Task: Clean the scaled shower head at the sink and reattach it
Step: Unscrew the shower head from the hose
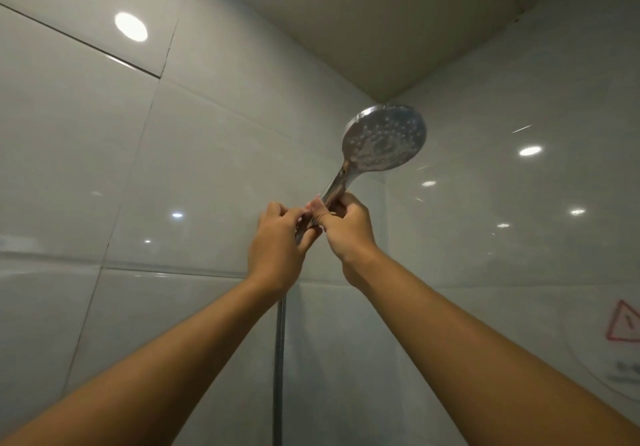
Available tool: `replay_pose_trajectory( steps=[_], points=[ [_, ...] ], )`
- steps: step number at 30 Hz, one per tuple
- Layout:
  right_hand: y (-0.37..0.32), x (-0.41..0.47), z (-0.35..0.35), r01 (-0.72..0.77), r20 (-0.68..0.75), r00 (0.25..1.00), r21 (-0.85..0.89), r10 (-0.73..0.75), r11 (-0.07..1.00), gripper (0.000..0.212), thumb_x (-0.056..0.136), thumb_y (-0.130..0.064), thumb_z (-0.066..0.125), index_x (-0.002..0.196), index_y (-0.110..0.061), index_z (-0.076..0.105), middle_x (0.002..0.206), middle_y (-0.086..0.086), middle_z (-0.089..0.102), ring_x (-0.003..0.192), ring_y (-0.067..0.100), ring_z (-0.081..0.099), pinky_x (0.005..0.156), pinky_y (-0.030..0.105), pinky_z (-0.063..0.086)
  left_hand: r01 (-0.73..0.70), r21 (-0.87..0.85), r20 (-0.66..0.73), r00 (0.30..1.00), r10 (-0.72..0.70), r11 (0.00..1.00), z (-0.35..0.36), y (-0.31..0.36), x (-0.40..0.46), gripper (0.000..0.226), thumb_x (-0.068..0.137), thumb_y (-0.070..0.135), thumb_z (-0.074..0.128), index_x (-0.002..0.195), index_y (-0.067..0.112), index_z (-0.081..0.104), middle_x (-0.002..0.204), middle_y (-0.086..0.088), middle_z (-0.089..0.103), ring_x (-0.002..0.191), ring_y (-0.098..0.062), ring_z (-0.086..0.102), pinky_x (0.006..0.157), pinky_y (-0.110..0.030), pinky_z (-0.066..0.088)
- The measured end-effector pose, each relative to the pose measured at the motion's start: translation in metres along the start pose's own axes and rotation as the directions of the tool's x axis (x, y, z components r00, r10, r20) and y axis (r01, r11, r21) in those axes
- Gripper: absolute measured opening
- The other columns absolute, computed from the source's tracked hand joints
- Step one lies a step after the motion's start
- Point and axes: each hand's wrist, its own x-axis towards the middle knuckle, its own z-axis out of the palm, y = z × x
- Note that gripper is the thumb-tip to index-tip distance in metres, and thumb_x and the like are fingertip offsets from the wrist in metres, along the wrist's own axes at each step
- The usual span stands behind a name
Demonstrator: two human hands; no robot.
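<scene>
Both forearms reach up from below the frame, and the right hand point(348, 225) is wrapped shut around the chrome handle of the shower head point(384, 139), just under where the handle widens into the round spray face. Immediately left of that grip, the left hand point(278, 241) is pinched closed on the lower end of the handle, where the joint with the hose point(280, 359) should be, though the fingers hide the fitting itself. The hose hangs straight down from under the left hand. Whether the head is being unscrewed or put back cannot be told from this view; either way the step looks best done by keeping the right hand steady as the anchor and letting only the left fingers turn the nut, square to the thread so it does not cross. The wall corner point(384, 182) lies close behind and right of the grip, and the ceiling point(398, 23) sits above the spray face, so free room is mainly toward the camera and downward.
</scene>
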Motion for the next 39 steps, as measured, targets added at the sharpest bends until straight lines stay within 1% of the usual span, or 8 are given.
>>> replay_pose_trajectory(
  steps=[6, 11, 14, 19, 22, 30, 35, 39],
  points=[
    [-0.021, -0.019, -0.047, -0.031, -0.095, 0.995, 0.017, 0.033, 0.999, 0.018, 0.093, -0.026, 0.064, 0.093, -0.009, 0.064, 0.090, 0.006, 0.074, 0.084, 0.020, 0.072, 0.077, 0.032, 0.058, -0.019, -0.203, 0.040, 0.999, 0.028, 0.979, 0.003, 0.053, -0.028, 0.025, 0.089, 0.037, 0.064, 0.108, 0.021, 0.060, 0.098, 0.003, 0.059, 0.084, -0.011, 0.058, 0.072, -0.027, 0.055],
    [-0.022, -0.090, -0.091, -0.152, -0.111, 0.981, 0.061, 0.158, 0.986, 0.019, 0.092, -0.024, 0.064, 0.094, -0.006, 0.067, 0.088, 0.008, 0.074, 0.073, 0.011, 0.068, 0.066, 0.020, 0.057, 0.186, -0.360, 0.223, 0.969, -0.109, 0.914, 0.017, 0.093, -0.125, 0.010, 0.092, 0.032, 0.061, 0.093, 0.025, 0.055, 0.080, 0.005, 0.057, 0.068, -0.008, 0.055, 0.061, -0.019, 0.046],
    [-0.007, -0.152, -0.120, -0.244, -0.080, 0.965, 0.070, 0.250, 0.967, 0.020, 0.091, -0.024, 0.066, 0.094, -0.004, 0.068, 0.086, 0.009, 0.075, 0.071, 0.013, 0.068, 0.069, 0.024, 0.058, 0.310, -0.410, 0.260, 0.941, -0.216, 0.858, 0.018, 0.114, -0.206, 0.008, 0.092, 0.028, 0.060, 0.086, 0.024, 0.058, 0.069, 0.004, 0.055, 0.060, -0.008, 0.052, 0.055, -0.015, 0.043],
    [0.026, -0.281, -0.168, -0.381, -0.036, 0.923, 0.036, 0.382, 0.924, 0.017, 0.088, -0.028, 0.068, 0.088, -0.010, 0.069, 0.082, 0.008, 0.074, 0.078, 0.022, 0.071, 0.076, 0.036, 0.060, 0.514, -0.412, 0.386, 0.847, -0.367, 0.752, 0.000, 0.153, -0.352, 0.012, 0.090, 0.028, 0.062, 0.078, 0.029, 0.060, 0.067, -0.001, 0.060, 0.060, -0.018, 0.059, 0.057, -0.039, 0.052],
    [0.042, -0.357, -0.191, -0.465, -0.001, 0.884, 0.107, 0.468, 0.879, 0.016, 0.089, -0.024, 0.066, 0.096, -0.009, 0.065, 0.078, 0.005, 0.071, 0.075, 0.023, 0.070, 0.074, 0.036, 0.060, 0.603, -0.348, 0.453, 0.779, -0.435, 0.718, -0.018, 0.180, -0.430, 0.028, 0.092, 0.029, 0.062, 0.067, 0.033, 0.050, 0.061, 0.006, 0.052, 0.051, -0.009, 0.047, 0.048, -0.021, 0.037],
    [0.071, -0.525, -0.224, -0.765, -0.007, 0.569, 0.363, 0.822, 0.532, 0.015, 0.100, -0.016, 0.049, 0.111, -0.007, 0.054, 0.074, 0.001, 0.058, 0.062, 0.013, 0.058, 0.062, 0.025, 0.053, 0.794, -0.069, 0.584, 0.523, -0.621, 0.604, -0.073, 0.237, -0.602, 0.004, 0.095, 0.037, 0.056, 0.092, 0.034, 0.058, 0.070, 0.020, 0.056, 0.063, 0.001, 0.052, 0.056, -0.009, 0.034],
    [0.071, -0.592, -0.225, -0.866, -0.021, 0.359, 0.364, 0.933, 0.342, 0.012, 0.101, -0.022, 0.049, 0.097, -0.013, 0.055, 0.065, -0.004, 0.057, 0.056, 0.012, 0.053, 0.057, 0.028, 0.047, 0.789, 0.241, 0.579, 0.350, -0.736, 0.565, -0.107, 0.264, -0.664, 0.039, 0.091, 0.062, 0.025, 0.086, 0.032, 0.049, 0.067, 0.010, 0.057, 0.070, -0.006, 0.057, 0.055, -0.018, 0.039],
    [0.067, -0.627, -0.228, -0.906, -0.017, 0.242, 0.354, 0.970, 0.232, 0.020, 0.100, -0.024, 0.050, 0.085, -0.011, 0.049, 0.057, -0.001, 0.054, 0.051, 0.014, 0.050, 0.048, 0.028, 0.044, 0.866, 0.260, 0.584, 0.213, -0.784, 0.428, -0.125, 0.264, -0.688, 0.057, 0.091, 0.056, 0.019, 0.074, 0.018, 0.058, 0.064, 0.004, 0.060, 0.062, -0.007, 0.056, 0.062, -0.031, 0.044]
  ],
)
